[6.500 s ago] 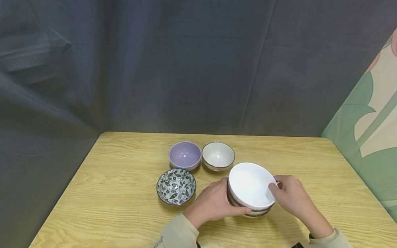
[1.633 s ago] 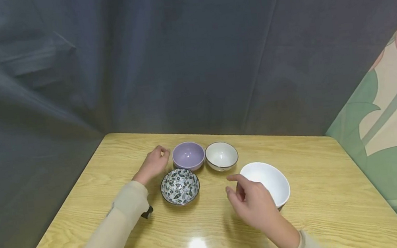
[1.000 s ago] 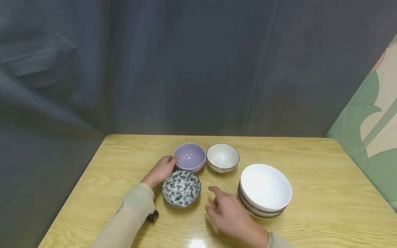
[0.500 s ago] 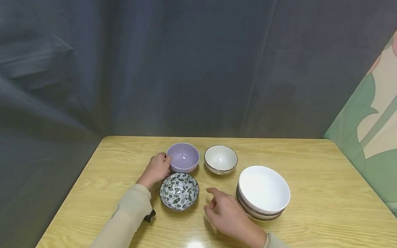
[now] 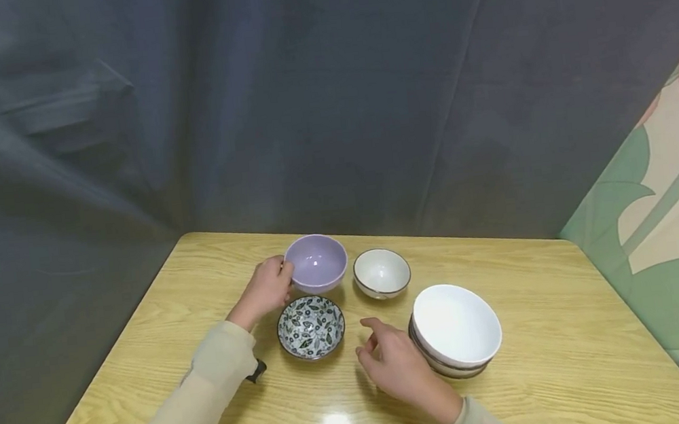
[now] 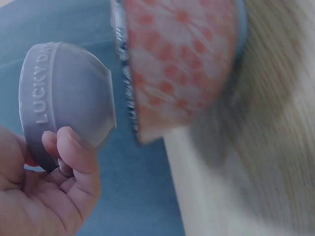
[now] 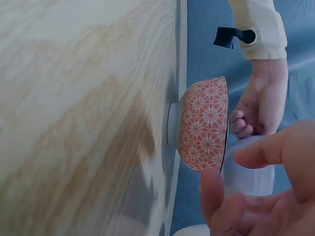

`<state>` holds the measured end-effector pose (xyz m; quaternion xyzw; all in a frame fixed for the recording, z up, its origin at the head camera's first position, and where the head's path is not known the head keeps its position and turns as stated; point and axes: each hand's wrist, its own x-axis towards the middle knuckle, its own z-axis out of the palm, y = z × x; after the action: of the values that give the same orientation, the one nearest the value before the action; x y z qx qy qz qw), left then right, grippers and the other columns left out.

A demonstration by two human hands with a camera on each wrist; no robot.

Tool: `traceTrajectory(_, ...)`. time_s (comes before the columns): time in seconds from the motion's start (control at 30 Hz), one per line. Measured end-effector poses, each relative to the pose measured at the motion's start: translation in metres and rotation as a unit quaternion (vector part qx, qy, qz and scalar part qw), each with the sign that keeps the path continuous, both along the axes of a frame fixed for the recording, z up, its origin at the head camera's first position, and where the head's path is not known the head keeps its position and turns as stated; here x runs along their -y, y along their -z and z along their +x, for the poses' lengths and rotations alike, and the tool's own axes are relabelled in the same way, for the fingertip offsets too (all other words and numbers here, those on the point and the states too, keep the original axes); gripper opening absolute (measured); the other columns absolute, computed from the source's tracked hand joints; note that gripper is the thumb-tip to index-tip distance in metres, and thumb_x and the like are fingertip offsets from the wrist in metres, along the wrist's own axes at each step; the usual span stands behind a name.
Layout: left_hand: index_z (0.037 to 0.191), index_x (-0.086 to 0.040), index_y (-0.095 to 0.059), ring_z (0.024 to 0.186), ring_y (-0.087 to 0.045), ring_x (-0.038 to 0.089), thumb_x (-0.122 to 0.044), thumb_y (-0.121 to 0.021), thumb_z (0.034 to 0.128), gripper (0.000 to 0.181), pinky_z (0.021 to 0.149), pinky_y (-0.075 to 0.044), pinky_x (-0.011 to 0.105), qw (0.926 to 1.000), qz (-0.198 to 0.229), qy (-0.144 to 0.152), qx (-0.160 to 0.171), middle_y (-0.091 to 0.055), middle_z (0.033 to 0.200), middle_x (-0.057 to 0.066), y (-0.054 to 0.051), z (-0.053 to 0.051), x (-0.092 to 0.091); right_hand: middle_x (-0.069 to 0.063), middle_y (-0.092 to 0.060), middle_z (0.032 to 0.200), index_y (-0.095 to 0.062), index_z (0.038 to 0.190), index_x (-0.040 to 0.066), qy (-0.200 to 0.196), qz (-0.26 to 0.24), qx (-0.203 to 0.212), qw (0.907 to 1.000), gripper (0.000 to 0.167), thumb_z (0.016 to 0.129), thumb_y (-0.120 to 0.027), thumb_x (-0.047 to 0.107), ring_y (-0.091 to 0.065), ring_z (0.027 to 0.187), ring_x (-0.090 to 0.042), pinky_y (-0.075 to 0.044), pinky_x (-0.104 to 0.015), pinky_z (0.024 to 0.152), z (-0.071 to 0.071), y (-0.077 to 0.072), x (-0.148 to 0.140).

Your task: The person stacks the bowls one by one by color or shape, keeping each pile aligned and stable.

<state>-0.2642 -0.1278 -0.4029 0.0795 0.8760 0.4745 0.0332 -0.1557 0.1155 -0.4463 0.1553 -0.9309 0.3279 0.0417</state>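
Observation:
My left hand (image 5: 266, 289) pinches the left rim of a purple bowl (image 5: 317, 263). In the left wrist view, this bowl (image 6: 69, 93) shows raised letters below its rim, and it hangs off the table. In front of it stands a bowl (image 5: 310, 328) with a dark leaf pattern inside; the right wrist view shows its red flowered outside (image 7: 204, 125). My right hand (image 5: 395, 362) hovers over the table with loosely bent fingers, holding nothing, between the patterned bowl and a stack topped by a large white bowl (image 5: 457, 325).
A small cream bowl (image 5: 381, 273) with a brown rim stands right of the purple one. Under the white bowl sit brown-banded bowls (image 5: 446, 367). The wooden table (image 5: 558, 314) meets a dark curtain (image 5: 329, 104) behind and a floral wall (image 5: 678, 227) on the right.
My left hand reached the purple bowl, took its rim, and has lifted it away from the cream bowl. My right hand left the white bowl stack, moved left, and then stayed nearly still.

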Motion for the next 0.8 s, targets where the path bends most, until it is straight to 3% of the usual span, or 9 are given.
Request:
traceTrajectory(0.4, 0.109, 0.003, -0.061, 0.047, -0.048, 0.015, -0.016, -0.031, 0.1038, 0.037, 0.044, -0.043, 0.028, 0.9985, -0.039, 0.03, -0.025, -0.051, 0.059, 0.004, -0.019, 0.041, -0.004, 0.008, -0.06, 0.079, -0.057, 0.13, -0.005, -0.005, -0.005, 0.001, 1.0, 0.047, 0.089, -0.069, 0.014, -0.049, 0.061, 0.001, -0.046, -0.023, 0.06, 0.0, 0.0, -0.005)
traceTrajectory(0.6, 0.111, 0.004, -0.063, 0.051, -0.049, 0.015, -0.014, -0.032, 0.1034, 0.036, 0.047, -0.042, 0.028, 0.9965, -0.061, 0.032, -0.049, -0.052, 0.062, 0.004, -0.021, 0.054, 0.002, 0.007, -0.06, 0.079, -0.053, 0.134, -0.007, -0.002, -0.011, -0.007, 0.9999, 0.052, 0.089, -0.069, 0.013, -0.051, 0.063, 0.001, -0.048, -0.023, 0.062, -0.002, 0.001, -0.005)
traceTrajectory(0.8, 0.094, -0.001, -0.061, 0.053, -0.047, 0.014, -0.013, -0.034, 0.1039, 0.032, 0.049, -0.042, 0.027, 0.993, -0.09, 0.034, -0.068, -0.052, 0.063, 0.003, -0.019, 0.06, 0.009, 0.004, -0.06, 0.081, -0.048, 0.137, -0.008, 0.0, -0.034, 0.005, 0.9994, 0.055, 0.09, -0.068, 0.01, -0.05, 0.057, 0.0, -0.047, -0.022, 0.053, -0.004, 0.0, -0.006)
